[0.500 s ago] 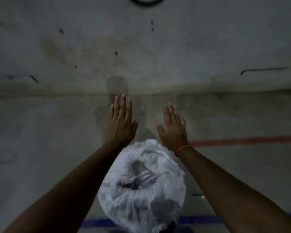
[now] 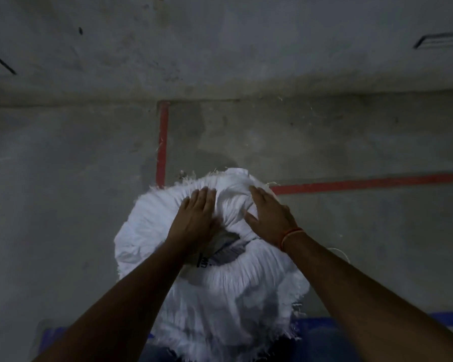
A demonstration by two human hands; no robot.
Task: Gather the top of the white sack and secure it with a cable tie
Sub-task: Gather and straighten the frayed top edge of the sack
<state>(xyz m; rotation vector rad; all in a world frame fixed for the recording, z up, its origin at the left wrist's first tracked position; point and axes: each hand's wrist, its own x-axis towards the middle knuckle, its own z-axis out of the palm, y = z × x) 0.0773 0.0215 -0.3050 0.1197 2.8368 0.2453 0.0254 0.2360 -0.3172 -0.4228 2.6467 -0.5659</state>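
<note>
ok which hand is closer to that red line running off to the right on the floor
Right. The right hand rests on the white sack near the red line; the left hand lies farther away, on the sack's other side.

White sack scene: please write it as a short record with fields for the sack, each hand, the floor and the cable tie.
sack: white sack standing on the floor, rolled rim, mouth not yet gathered
left hand: left hand flat on the far rim, fingers straight
right hand: right hand flat on the far rim, orange thread at the wrist
floor: grey concrete floor with red lines
cable tie: none visible
</note>
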